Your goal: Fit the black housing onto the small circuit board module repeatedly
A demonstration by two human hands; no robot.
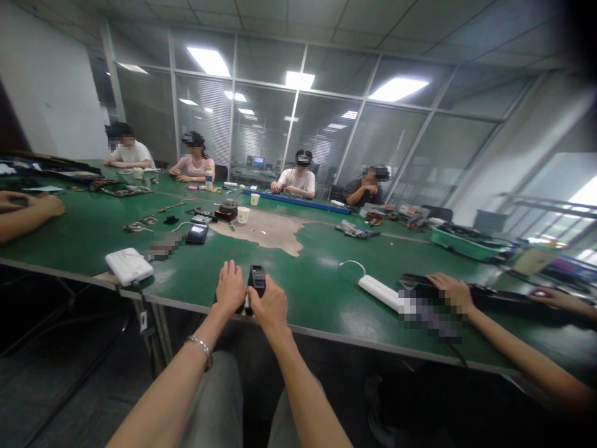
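My left hand (230, 287) lies at the near edge of the green table (317, 280), fingers flat and together, touching a small black device (257, 280). My right hand (269, 305) is wrapped round the same black device from the right and holds it upright at the table edge. A silver bracelet (201, 346) sits on my left wrist. The lower part of the device is hidden behind both hands.
A white box (129, 266) lies at the left near edge. A white power strip (379, 291) lies to the right. A co-worker's hand (451, 291) rests on a dark device at the right. Paper cups (243, 214), tools and several seated people are farther back.
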